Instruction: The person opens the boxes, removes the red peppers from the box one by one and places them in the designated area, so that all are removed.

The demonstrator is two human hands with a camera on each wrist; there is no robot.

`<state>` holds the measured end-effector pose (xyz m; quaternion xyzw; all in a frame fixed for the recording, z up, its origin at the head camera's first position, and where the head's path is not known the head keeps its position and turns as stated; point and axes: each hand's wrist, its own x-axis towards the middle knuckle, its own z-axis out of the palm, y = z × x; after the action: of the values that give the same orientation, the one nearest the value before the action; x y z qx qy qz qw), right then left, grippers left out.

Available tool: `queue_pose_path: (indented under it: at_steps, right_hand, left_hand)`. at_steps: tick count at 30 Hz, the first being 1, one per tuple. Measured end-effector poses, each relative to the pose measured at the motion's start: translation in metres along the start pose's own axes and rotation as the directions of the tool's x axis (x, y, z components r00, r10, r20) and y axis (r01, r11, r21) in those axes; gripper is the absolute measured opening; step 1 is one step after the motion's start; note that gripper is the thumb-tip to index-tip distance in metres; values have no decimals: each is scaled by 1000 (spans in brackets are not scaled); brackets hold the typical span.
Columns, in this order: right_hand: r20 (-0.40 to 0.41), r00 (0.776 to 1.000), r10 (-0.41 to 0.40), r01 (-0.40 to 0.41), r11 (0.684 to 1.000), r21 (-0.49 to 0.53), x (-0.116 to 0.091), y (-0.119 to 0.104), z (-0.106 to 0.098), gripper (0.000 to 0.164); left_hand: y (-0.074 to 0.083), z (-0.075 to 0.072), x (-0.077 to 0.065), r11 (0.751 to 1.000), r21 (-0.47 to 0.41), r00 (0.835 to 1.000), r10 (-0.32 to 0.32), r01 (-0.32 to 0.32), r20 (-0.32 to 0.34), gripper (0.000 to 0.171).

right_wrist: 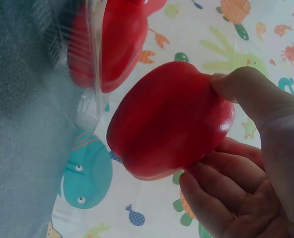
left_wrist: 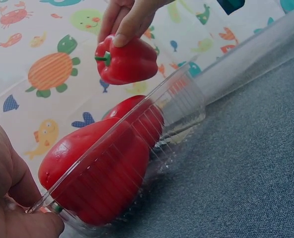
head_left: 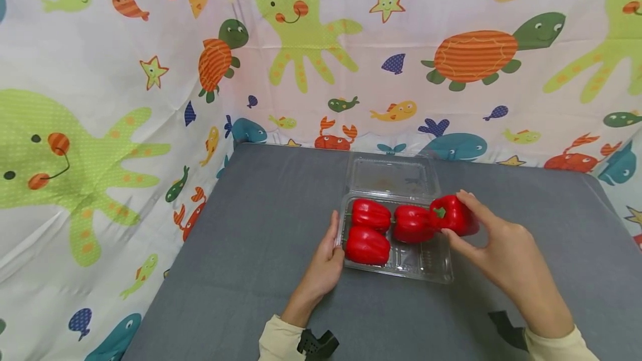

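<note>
Your right hand (head_left: 501,249) pinches 1 red pepper (head_left: 453,215) in its fingers, stem pointing left, held above the right end of the clear tray (head_left: 426,269). Your left hand (head_left: 328,255), fingers straight, rests against the tray's left edge on the surface (head_left: 241,249).

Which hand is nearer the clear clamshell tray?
Left. The left hand rests against the left wall of the clear clamshell tray. The right hand holds a red pepper raised above the tray's right end, apparently off the plastic.
</note>
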<state>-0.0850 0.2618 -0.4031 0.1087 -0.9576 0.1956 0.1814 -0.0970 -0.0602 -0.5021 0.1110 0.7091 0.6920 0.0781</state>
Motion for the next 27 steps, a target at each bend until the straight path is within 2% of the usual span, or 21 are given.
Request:
queue_pose_path:
  at_steps: [8,17,27]
  right_hand:
    - [-53,998,42,-42,999,-11,4,12,2,87]
    - [-46,992,114,-114,993,-7,6,24,8,88]
    - [-34,988,152,-152,988,1,6,35,16,87]
  left_hand:
    - [-1,-2,-1,1000,13,1000,4,-4,4,74]
    - [-2,-1,1,1000,17,1000,2,-3,7,75]
    - [-3,-1,0,1000,26,1000,0,0,4,75]
